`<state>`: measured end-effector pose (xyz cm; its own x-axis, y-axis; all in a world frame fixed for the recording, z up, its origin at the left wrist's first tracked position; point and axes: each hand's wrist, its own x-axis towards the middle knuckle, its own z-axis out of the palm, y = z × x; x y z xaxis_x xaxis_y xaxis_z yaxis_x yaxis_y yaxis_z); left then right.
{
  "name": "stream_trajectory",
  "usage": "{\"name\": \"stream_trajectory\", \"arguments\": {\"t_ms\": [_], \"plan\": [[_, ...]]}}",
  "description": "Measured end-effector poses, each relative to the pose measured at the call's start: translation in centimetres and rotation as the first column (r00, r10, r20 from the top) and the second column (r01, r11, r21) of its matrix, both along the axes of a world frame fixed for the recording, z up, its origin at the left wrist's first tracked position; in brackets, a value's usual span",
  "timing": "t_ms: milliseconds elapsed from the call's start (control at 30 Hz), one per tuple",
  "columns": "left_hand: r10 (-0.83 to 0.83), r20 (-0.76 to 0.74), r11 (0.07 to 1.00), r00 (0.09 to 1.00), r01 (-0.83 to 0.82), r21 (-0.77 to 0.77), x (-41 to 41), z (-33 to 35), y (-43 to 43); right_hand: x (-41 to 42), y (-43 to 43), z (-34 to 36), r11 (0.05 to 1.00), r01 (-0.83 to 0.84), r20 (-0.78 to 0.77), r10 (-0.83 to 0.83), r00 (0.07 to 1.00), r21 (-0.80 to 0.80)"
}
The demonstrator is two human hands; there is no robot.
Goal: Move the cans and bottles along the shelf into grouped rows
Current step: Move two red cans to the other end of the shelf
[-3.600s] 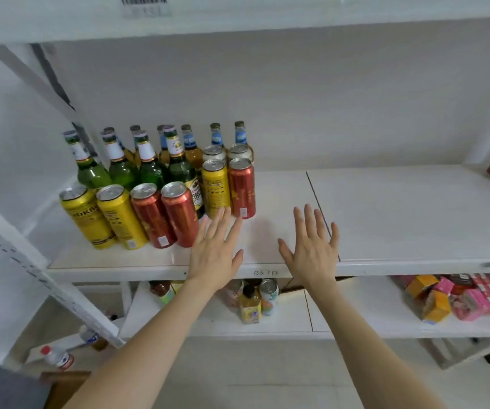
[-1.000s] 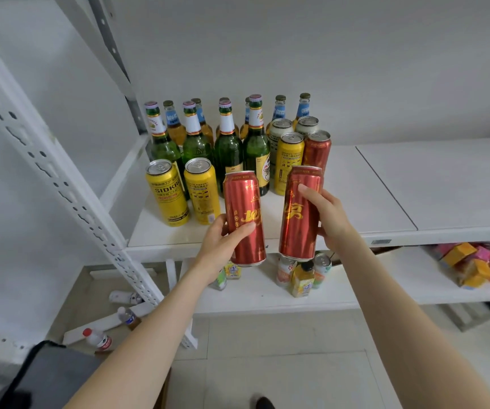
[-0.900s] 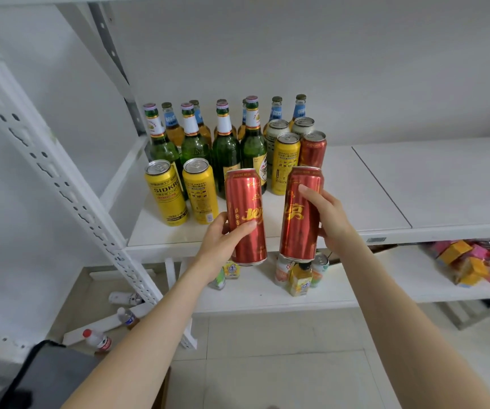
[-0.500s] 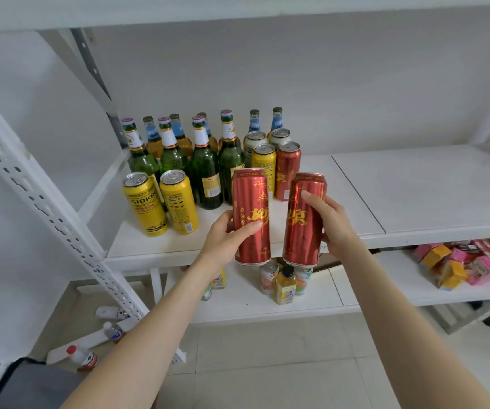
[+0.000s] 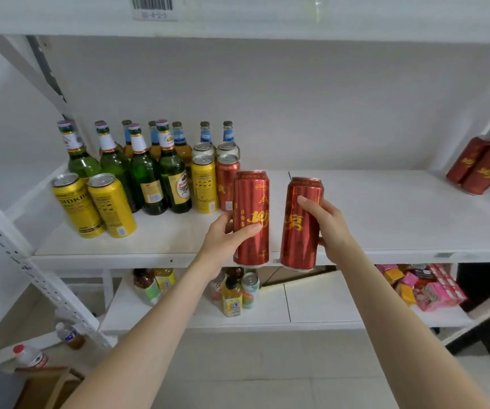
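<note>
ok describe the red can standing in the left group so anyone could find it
On the white shelf, find the cluster of bottles at the left. The red can stands on its right edge beside a yellow can, the cluster's only red one.

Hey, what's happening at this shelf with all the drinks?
A person is sorting drinks on a white shelf. The left hand grips a tall red can and the right hand grips a second red can, both upright at the shelf's front edge. Green bottles and yellow cans stand on the shelf's left part. A red pair stands at the far right, so the held cans may be headed there.
</note>
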<state>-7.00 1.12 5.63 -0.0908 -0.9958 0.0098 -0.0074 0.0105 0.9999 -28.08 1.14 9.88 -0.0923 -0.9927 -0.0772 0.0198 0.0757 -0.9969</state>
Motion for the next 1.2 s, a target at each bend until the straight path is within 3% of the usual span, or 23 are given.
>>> {"name": "stream_trajectory", "arguments": {"t_ms": [800, 1200], "plan": [[-0.208, 0.071, 0.978, 0.976, 0.209, -0.008, -31.5, 0.1, -7.4, -31.3, -2.9, -0.1, 0.990, 0.142, 0.012, -0.142, 0.990, -0.014], [-0.178, -0.008, 0.983, 0.984, 0.178, 0.038, -51.5, -1.3, -6.0, -51.2, -1.3, -0.2, 0.993, 0.119, -0.021, -0.119, 0.993, -0.010]]}}
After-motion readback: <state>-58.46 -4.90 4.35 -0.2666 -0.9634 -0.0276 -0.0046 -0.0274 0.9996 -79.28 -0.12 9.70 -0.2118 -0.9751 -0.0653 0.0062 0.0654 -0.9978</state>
